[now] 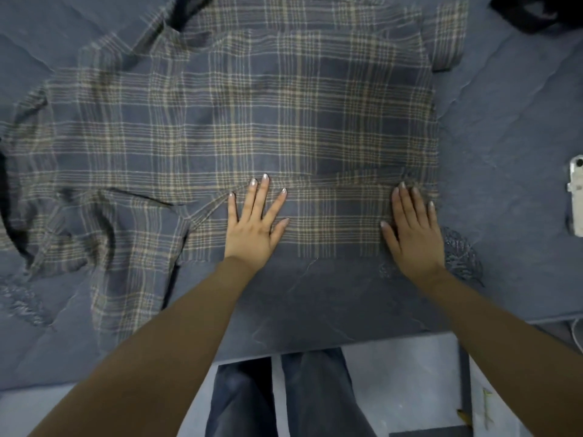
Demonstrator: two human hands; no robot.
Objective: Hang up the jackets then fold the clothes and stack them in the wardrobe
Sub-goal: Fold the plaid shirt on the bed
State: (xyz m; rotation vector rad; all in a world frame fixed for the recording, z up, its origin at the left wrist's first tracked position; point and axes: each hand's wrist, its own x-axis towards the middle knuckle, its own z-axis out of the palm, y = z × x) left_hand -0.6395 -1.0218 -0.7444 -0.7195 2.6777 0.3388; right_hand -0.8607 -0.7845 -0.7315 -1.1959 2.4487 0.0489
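Note:
A blue and tan plaid shirt [246, 121] lies spread across a blue-grey bed cover [504, 152]. One sleeve is folded across the near part of the shirt. My left hand [252, 222] lies flat on that folded sleeve with fingers straight and spread. My right hand [413, 228] presses flat on the sleeve's right end, fingers straight and together, near the shirt's right edge. The shirt's left side is rumpled, and its other sleeve trails toward the near left.
A white phone [575, 200] lies on the cover at the right edge. A dark garment [530, 11] sits at the far right corner. The bed's near edge [315, 345] runs just in front of my legs, with pale floor below.

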